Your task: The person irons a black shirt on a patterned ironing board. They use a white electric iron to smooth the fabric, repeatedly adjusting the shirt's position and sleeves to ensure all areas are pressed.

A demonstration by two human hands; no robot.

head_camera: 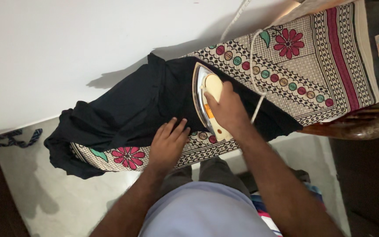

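Pressing was under way at the centre of the frame: the right hand [225,109] was closed around the cream handle of the iron [207,98], whose metal soleplate lay flat on the black garment [132,109]. The left hand [168,142] was laid open, fingers spread, on the garment's near edge just left of the iron, gripping nothing. For a clean pass, the fabric would best be kept taut under that flat palm, with the fingers held away from the soleplate's rim, which appeared close. The garment was spread over a patterned cover [294,66] of red flowers and dotted bands, its left end bunched and hanging off at lower left. A white cord [253,61] ran from the iron toward the top of the frame, across the cover; it could be dragged over the cloth. A white wall [66,44] filled the upper left.
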